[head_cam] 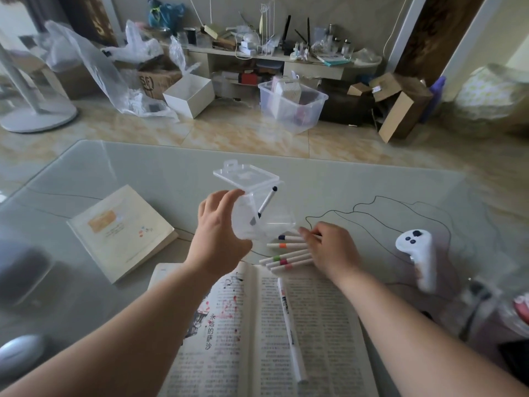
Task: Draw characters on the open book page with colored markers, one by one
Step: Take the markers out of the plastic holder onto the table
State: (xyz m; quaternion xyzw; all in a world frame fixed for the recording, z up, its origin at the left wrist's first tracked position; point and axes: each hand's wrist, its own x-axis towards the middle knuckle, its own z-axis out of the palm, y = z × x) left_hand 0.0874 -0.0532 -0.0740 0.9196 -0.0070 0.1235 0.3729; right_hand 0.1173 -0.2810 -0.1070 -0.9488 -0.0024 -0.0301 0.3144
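A clear plastic box (266,222) is held tilted above the glass counter (143,167) by the left grip (219,239), whose fingers and thumb are curled round its side. Its lid (246,174) is swung open, and one black-tipped marker (267,200) is seen leaning inside. The right grip (329,250) is laid flat, fingers spread, on a row of loose markers (286,256) just beyond the open book (323,325). A white marker (289,325) is left lying on the book's right page. A closed book (120,233) is placed to the left, a white controller (418,253) to the right.
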